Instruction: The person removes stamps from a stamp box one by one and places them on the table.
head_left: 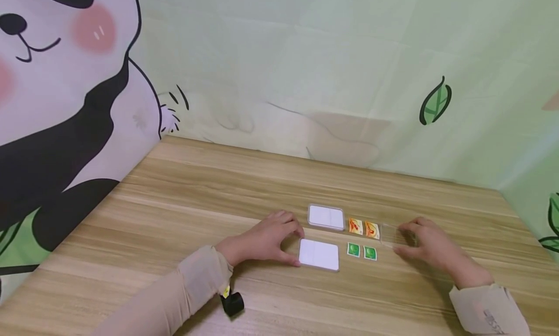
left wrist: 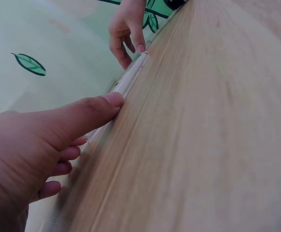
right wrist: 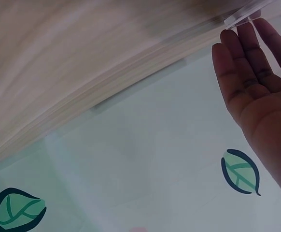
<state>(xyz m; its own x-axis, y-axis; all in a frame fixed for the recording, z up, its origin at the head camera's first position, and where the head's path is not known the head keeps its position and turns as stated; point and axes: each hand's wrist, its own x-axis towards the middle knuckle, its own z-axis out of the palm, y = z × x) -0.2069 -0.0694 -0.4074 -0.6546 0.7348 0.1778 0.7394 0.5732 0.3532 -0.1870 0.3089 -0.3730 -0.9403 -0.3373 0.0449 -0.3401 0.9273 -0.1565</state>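
Observation:
My left hand (head_left: 270, 240) is at the left end of the nearer white rectangular case (head_left: 319, 255), gripping across it with the thumb at its near corner and a finger at its far corner. In the left wrist view, the thumb (left wrist: 112, 99) presses on the case's edge. My right hand (head_left: 432, 244) holds a thin clear plastic cover (head_left: 388, 235) by its right end, between thumb and fingers. Between the hands lie two green stamp-like pieces (head_left: 353, 249) and, farther back, two orange ones (head_left: 355, 226); the clear cover is close beside the orange pair.
A second white case (head_left: 326, 217) with a clear rim lies behind the nearer one. On the wooden table (head_left: 174, 219), a small black object (head_left: 233, 304) is by the left sleeve. A printed cloth backdrop (head_left: 284, 74) stands along the table's far edge.

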